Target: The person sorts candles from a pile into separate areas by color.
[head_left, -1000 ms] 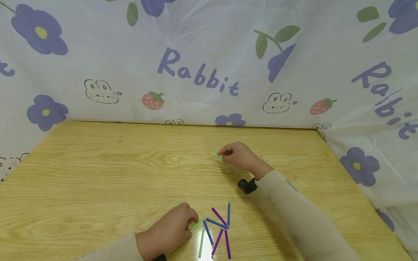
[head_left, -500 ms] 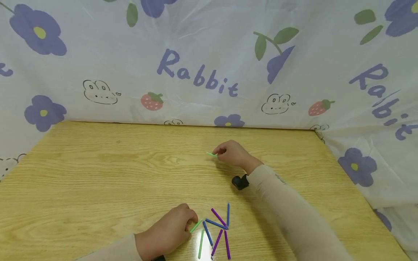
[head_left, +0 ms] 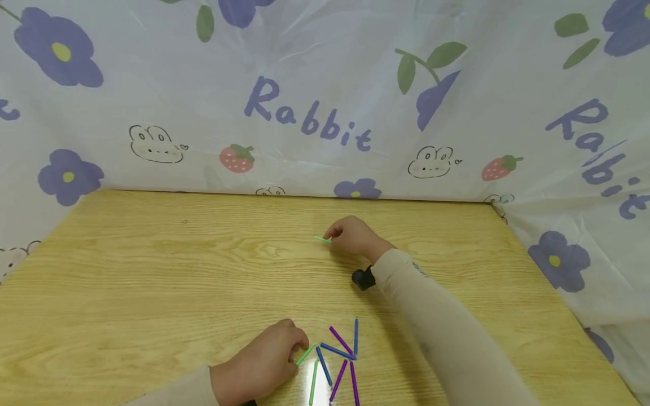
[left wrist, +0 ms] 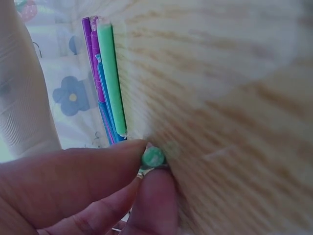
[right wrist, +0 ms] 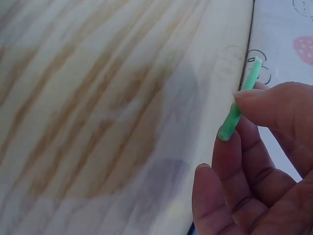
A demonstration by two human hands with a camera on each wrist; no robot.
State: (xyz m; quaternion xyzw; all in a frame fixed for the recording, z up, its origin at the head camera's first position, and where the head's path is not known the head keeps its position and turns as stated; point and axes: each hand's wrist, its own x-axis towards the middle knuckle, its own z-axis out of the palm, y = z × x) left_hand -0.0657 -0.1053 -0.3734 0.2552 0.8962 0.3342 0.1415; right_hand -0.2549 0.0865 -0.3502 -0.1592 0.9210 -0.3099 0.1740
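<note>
The left hand (head_left: 266,361) pinches one green stick (left wrist: 153,156) between thumb and finger, low at the near part of the desk (head_left: 152,287). Just right of it I record another green stick (head_left: 313,383) lying near three blue sticks (head_left: 337,351) and three purple sticks (head_left: 354,383). Farther out, I find the right hand (head_left: 351,237) clamped on a third green stick (right wrist: 247,93). Beyond the desk hangs a printed cloth (head_left: 304,56).

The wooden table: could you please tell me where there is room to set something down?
Bare patches: between the left hand and the patterned cloth, and right of the right sleeve. Crowded: just right of the left hand, among the sticks.
</note>
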